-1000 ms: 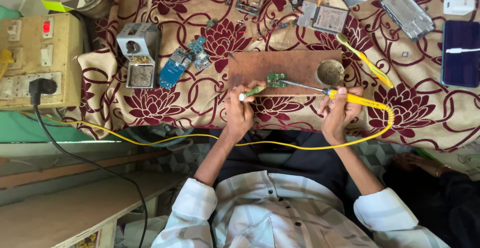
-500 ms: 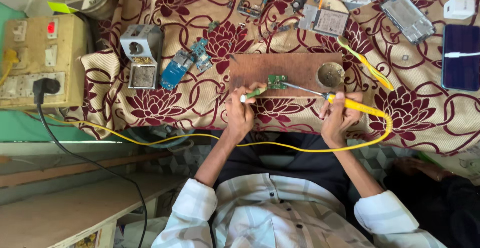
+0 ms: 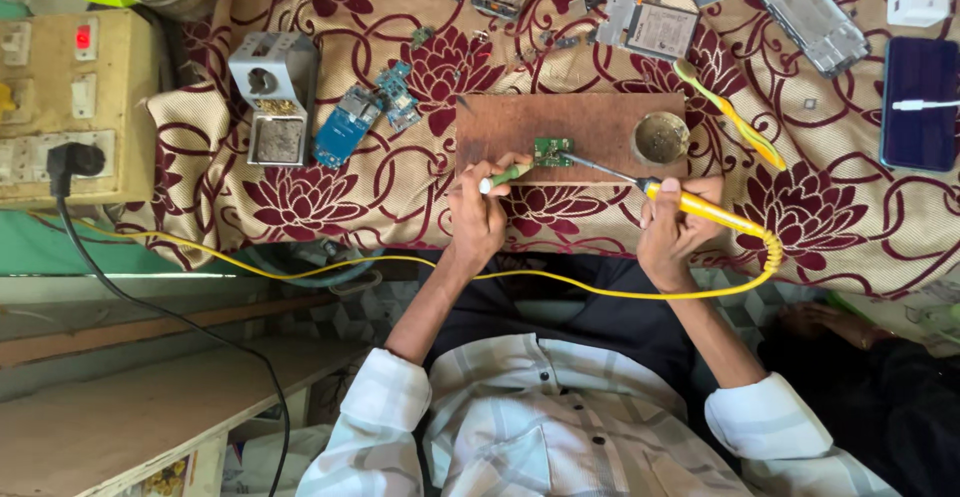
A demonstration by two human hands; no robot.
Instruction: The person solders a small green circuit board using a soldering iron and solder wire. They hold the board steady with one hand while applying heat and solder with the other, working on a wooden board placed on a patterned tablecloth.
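Observation:
A small green circuit board [image 3: 551,151] lies on a brown wooden block [image 3: 520,122] on the flowered cloth. My left hand [image 3: 480,212] holds a green-handled tool [image 3: 506,175] whose tip presses on the board's left side. My right hand [image 3: 672,232] grips a yellow soldering iron [image 3: 700,207]; its metal tip reaches the board's right edge. The iron's yellow cord [image 3: 400,260] loops back across my lap to the left. A round tin of flux [image 3: 661,138] sits on the block's right end.
A grey soldering stand [image 3: 272,97] and blue circuit boards [image 3: 350,125] lie left of the block. A switch box with a black plug [image 3: 72,162] stands far left. Phone parts [image 3: 655,27], a yellow-green toothbrush [image 3: 728,112] and a dark phone [image 3: 920,102] lie at the right.
Both hands stay at the board; the iron's tip has kept to the board's right edge. The view has shifted slightly.

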